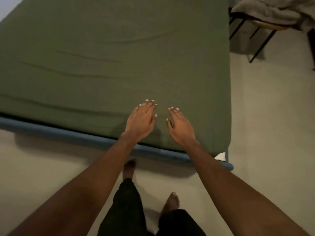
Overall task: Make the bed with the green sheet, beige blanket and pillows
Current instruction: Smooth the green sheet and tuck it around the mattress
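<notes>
The green sheet covers the mattress and fills most of the view, with a few long shallow creases across its middle. My left hand and my right hand are stretched side by side over the sheet near the bed's near right corner, fingers straight and palms down. Neither hand holds anything; whether they touch the fabric I cannot tell. The beige blanket lies heaped on a chair at the top right. No pillows are in view.
A blue bed frame rail runs along the near edge, with a white bit of mattress showing at the corner. The chair with thin black legs stands right of the bed. Pale floor surrounds my bare feet.
</notes>
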